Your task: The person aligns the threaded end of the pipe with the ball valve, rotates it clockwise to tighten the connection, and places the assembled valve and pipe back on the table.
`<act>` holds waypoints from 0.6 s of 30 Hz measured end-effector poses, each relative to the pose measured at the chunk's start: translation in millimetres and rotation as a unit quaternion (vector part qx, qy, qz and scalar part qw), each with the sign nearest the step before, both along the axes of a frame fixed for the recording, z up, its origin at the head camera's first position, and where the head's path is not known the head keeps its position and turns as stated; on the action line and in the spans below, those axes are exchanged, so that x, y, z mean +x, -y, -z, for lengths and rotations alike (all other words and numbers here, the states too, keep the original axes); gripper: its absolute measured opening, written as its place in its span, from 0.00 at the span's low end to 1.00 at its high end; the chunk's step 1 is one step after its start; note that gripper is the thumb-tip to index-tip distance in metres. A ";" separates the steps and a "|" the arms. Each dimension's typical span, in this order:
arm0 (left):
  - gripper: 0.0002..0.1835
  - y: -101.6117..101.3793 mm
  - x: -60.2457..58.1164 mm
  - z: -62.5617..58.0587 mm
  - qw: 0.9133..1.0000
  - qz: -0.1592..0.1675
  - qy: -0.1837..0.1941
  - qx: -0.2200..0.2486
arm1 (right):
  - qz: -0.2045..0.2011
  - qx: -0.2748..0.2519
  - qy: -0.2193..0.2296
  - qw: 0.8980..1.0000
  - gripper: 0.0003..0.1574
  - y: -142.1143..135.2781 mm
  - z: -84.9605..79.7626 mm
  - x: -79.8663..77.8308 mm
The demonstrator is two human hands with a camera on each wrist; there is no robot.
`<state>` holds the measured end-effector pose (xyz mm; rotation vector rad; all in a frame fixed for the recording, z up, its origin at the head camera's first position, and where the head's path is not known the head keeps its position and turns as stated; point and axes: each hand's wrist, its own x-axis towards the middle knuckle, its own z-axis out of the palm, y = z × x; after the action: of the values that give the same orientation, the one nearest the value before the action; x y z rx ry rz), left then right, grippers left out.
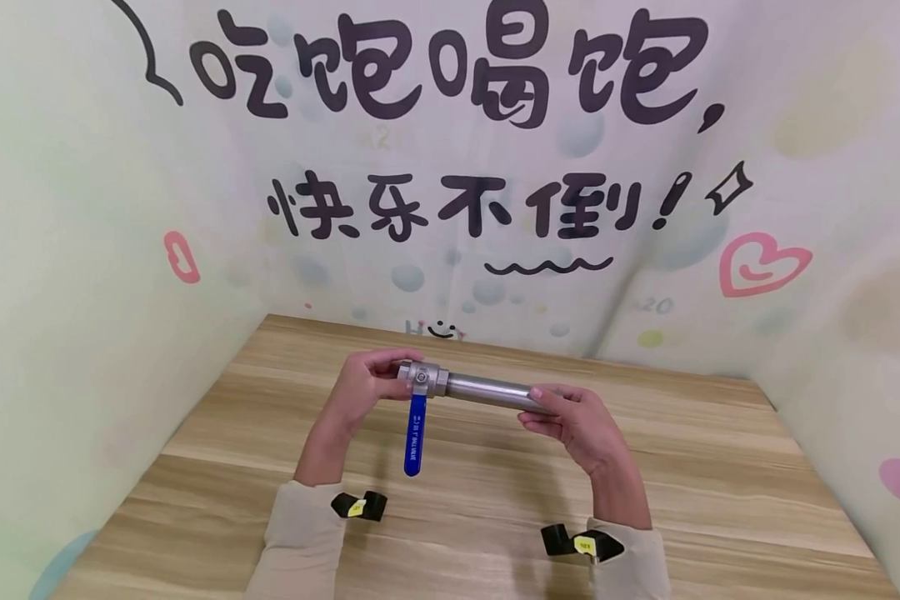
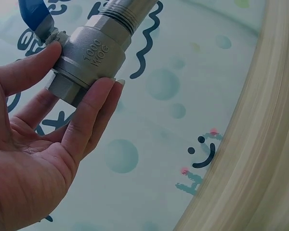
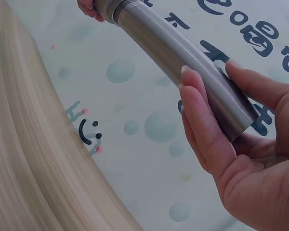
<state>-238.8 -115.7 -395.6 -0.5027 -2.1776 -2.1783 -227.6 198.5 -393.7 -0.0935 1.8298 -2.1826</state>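
Observation:
A steel ball valve (image 1: pixel 424 377) with a blue lever handle (image 1: pixel 415 437) is joined to a smooth metal pipe (image 1: pixel 487 390), and both are held up over the table. My left hand (image 1: pixel 360 385) grips the valve body between thumb and fingers; "1000 WOG" is stamped on it in the left wrist view. Around the pipe's free end my right hand (image 1: pixel 581 421) curls, thumb on one side and fingers on the other. Threads (image 2: pixel 119 18) show where the pipe enters the valve. The lever points down toward the person in the head view.
Beneath the hands lies a wood-grain table (image 1: pixel 465 517). A white printed cloth wall (image 1: pixel 450 292) stands behind its back edge, with more wall at left and right. Black wrist straps with camera mounts (image 1: pixel 360 506) sit on both beige sleeves (image 1: pixel 300 533).

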 end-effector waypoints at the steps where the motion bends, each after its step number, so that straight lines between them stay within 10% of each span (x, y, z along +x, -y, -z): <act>1: 0.21 -0.1 -0.1 0.0 1.000 0.000 0.000 0.000 | -0.001 -0.004 -0.003 1.000 0.14 -0.4 0.0 0.1; 18: 0.20 -3.1 -0.3 -0.4 1.000 -0.001 0.003 0.004 | -0.016 -0.061 -0.046 0.997 0.17 -5.8 -2.0 3.1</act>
<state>-239.1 -112.6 -395.2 -0.4953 -2.1705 -2.1894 -224.4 204.3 -391.7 -0.2514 1.7276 -2.3012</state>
